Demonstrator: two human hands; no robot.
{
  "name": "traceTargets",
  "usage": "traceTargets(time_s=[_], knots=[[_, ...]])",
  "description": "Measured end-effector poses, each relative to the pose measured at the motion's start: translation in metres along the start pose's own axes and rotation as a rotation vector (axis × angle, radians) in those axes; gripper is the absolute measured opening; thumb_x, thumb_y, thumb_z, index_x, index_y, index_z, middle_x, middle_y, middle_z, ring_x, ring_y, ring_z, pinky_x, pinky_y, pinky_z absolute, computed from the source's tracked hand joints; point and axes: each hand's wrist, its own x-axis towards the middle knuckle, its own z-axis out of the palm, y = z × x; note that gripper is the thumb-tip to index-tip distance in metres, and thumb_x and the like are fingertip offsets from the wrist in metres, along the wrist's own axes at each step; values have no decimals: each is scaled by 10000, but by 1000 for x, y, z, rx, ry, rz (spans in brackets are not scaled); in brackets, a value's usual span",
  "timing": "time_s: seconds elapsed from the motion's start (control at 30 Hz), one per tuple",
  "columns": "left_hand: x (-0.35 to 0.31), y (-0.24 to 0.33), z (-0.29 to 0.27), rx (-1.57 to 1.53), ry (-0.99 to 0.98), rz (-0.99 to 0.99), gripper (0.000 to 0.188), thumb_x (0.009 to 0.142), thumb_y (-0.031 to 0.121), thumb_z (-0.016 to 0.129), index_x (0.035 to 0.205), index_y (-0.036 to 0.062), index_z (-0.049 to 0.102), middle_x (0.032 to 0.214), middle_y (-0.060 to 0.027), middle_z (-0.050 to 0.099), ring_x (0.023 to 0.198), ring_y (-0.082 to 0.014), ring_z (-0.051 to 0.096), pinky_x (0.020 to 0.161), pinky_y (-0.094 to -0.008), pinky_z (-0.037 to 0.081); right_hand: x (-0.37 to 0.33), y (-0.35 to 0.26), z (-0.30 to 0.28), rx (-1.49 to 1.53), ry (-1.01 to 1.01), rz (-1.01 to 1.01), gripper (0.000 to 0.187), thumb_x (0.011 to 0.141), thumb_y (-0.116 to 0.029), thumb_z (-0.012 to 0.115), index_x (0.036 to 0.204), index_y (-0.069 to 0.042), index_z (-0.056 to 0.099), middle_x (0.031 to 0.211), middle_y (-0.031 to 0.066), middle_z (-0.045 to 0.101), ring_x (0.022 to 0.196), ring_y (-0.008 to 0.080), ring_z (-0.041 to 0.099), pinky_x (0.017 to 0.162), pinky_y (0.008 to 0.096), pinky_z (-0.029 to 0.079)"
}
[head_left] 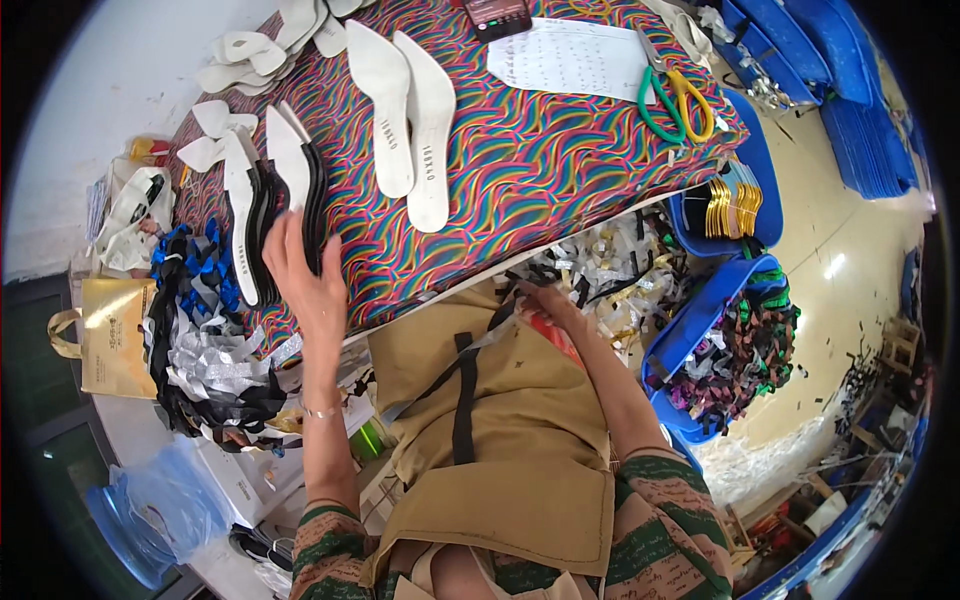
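My left hand (308, 285) is at the near end of a stack of shoe insoles (289, 160), white on top with black layers beneath. Its thumb and fingers close around that end. Just left of it lies a second such stack (241, 190). My right hand (550, 302) is low by the table's front edge, fingers curled at the upper end of a dark strip (450, 362) that runs across my tan apron (535, 440). Its fingertips are partly hidden. Two white insoles (430, 140) lie side by side farther up the patterned table (520, 180).
Scissors (676, 105) with green and yellow handles and a paper sheet (570, 58) lie at the far right, near a phone (498, 16). Blue bins (655, 350) with shiny scraps stand on the right. Ribbon bundles (215, 350) hang left, beside a gold bag (120, 335).
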Motion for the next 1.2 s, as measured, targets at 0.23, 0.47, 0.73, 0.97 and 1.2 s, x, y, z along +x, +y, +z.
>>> traceTargets(time_s=[0.23,0.47,0.73,0.97,1.2], knots=[[-55,80,-6,-568,-438,-12,233,811,-18,678,1042,12,670,1014,-123,667,986,-271,613,878,-378,437,43,51,-8,277,30,-239,185,849,-44,641,1033,-30,661,781,49,676,504,64,405,445,240,289],[-56,116,11,-462,-472,20,128,876,74,645,979,9,686,912,-92,677,851,-218,608,780,-341,426,-125,-46,-27,2,-13,-338,211,849,-30,629,1056,-6,668,868,28,684,786,123,623,678,264,470],[-93,135,85,-1488,-1338,-1252,393,981,349,526,1018,-19,661,837,-118,678,707,-193,632,675,-328,500,-205,-46,12,-484,-214,-783,240,896,-17,607,1123,-30,683,850,40,701,754,95,624,642,238,478],[-82,142,86,-1374,-1293,-878,244,938,134,567,1114,-28,617,715,-50,611,571,-128,573,494,-260,433,-204,-23,-11,-337,-238,-594,196,873,-170,658,962,-5,716,859,39,702,749,103,619,626,243,473],[-100,150,29,-762,-1095,186,309,918,286,597,792,5,578,713,-212,587,689,-432,573,612,-503,439,-123,-43,-54,-319,193,-483,377,887,-370,641,996,-15,706,791,-1,670,670,74,533,552,252,372]])
